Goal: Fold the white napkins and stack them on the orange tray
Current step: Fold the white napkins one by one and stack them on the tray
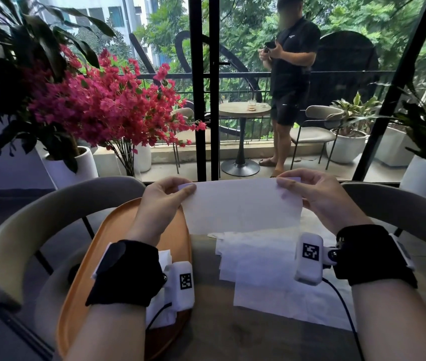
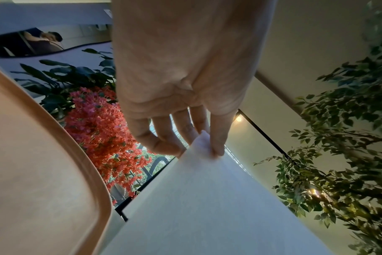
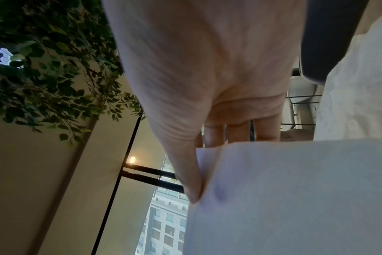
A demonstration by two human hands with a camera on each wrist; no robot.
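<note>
A white napkin (image 1: pixel 240 204) hangs stretched in the air between both hands, above the table's far side. My left hand (image 1: pixel 178 190) pinches its upper left corner, thumb over fingers; the left wrist view shows the same pinch on the napkin (image 2: pixel 207 198) by that hand (image 2: pixel 204 146). My right hand (image 1: pixel 288 185) pinches the upper right corner, and the right wrist view shows its thumb pressed on the napkin (image 3: pixel 283 198). The orange tray (image 1: pixel 87 261) lies at the left under my left forearm, with folded white napkins (image 1: pixel 163 259) partly hidden by the wrist. Several loose napkins (image 1: pixel 264 272) lie spread on the table.
Two curved chair backs (image 1: pixel 24 230) ring the small table (image 1: pixel 232 334) on its far side. Pink flowers (image 1: pixel 102 105) and potted plants stand at the left behind them. A person (image 1: pixel 290 74) stands on the balcony beyond the glass door.
</note>
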